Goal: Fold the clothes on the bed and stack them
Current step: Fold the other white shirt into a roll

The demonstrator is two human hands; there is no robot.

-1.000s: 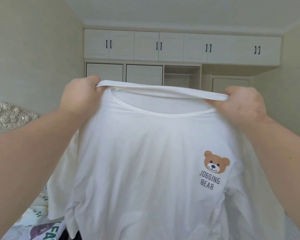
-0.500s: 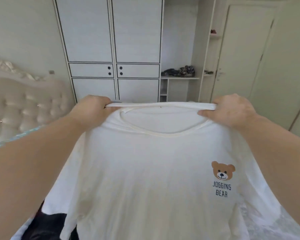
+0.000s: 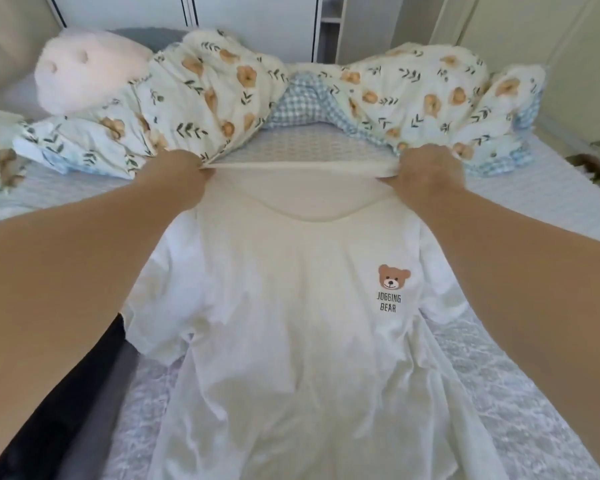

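A white T-shirt [image 3: 291,323] with a small bear print and the words "JOGGING BEAR" lies front up along the bed [image 3: 516,393], its hem toward me. My left hand [image 3: 184,171] pinches the left shoulder by the collar. My right hand [image 3: 426,171] grips the right shoulder. Between them the collar edge is stretched taut, slightly above the sheet. Both sleeves spread out to the sides.
A bunched floral duvet [image 3: 222,95] with a blue checked lining lies across the bed just beyond my hands. A pale plush pillow [image 3: 87,67] sits at the far left. Dark clothing [image 3: 84,393] lies under my left forearm. White wardrobe doors stand behind.
I have lowered the shirt from in front of my face down onto the bed, and my view has tilted down with it. Both hands keep their grip on the shoulders.
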